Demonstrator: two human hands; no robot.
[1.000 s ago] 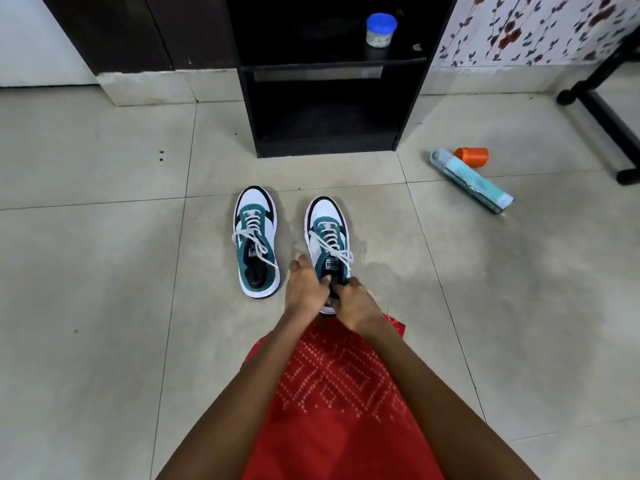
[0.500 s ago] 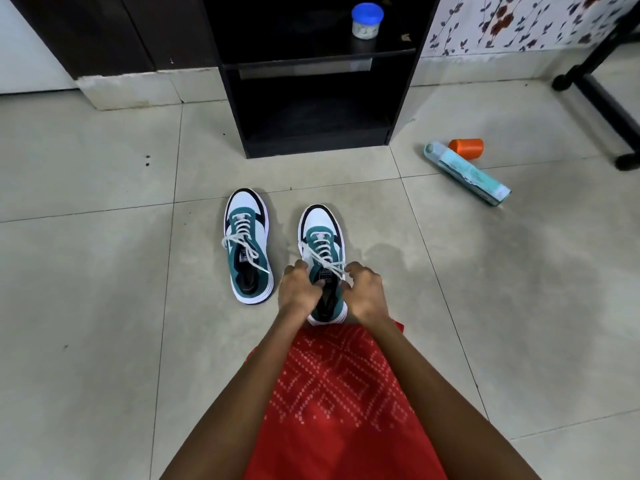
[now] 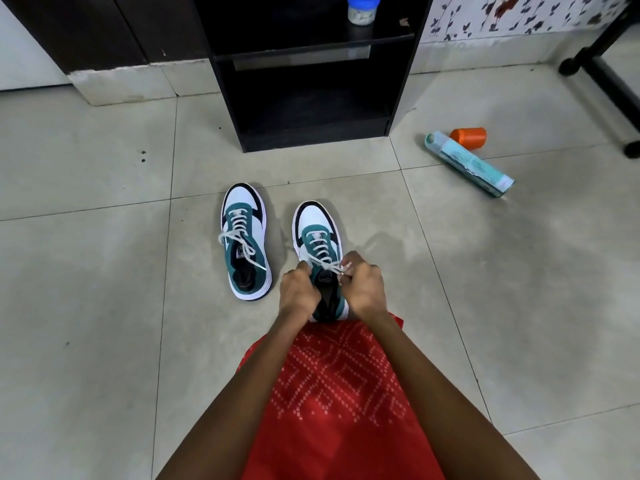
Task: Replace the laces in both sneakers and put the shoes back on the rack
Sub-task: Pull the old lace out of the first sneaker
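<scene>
- The rack (image 3: 311, 142) is standing against the wall ahead of the person, and its lower bay is holding no shoe; the return of both shoes is judged as not yet done.
- The left sneaker (image 3: 246, 237) is lying flat on the floor tiles, well short of the rack. Its long axis is running toward the rack, toe pointing away from the person and leaning slightly left. It is appearing fully laced.
- The right sneaker (image 3: 313, 220) is lying just beside the left one, apart from it and nearer the person. Its long axis is running nearly parallel, toe toward the rack, heel meeting the red garment.
- The left hand (image 3: 298, 292) is curling its fingers at the tongue and appears to be gripping one lace end.
- The right hand (image 3: 364, 284) is pinching the other lace end at the opposite side.
- The left lace (image 3: 242, 244) is trailing loose ends across the tongue; no finished bow is showing.
- The right lace (image 3: 322, 263) is crossing every visible eyelet row; tightening or tying is judged as the step in hand.
</scene>
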